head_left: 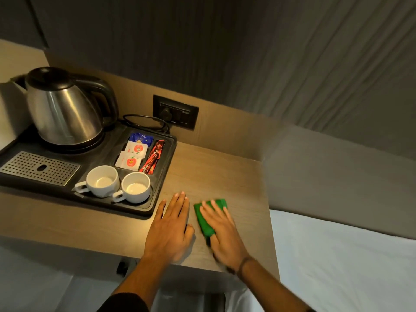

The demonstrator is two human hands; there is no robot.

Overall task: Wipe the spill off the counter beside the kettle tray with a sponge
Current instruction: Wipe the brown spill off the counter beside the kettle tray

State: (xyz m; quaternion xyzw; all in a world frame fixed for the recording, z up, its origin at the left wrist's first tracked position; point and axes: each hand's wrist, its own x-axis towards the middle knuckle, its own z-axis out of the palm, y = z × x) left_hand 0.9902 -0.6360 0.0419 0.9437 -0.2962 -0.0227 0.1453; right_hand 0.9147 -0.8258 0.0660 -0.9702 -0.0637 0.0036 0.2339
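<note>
A green sponge (203,218) lies flat on the wooden counter (216,174), to the right of the black kettle tray (165,176). My right hand (222,233) presses down on the sponge with fingers spread over it; the hand looks motion-blurred. My left hand (171,226) rests flat on the counter, palm down, between the tray's right edge and the sponge, holding nothing. I cannot make out a spill on the wood.
On the tray stand a steel kettle (65,111), two white cups (102,180), sachets (135,154) and a metal drip grate (38,167). A wall socket (175,112) with a plugged cord sits behind. White bedding (342,255) lies beyond the counter's right edge.
</note>
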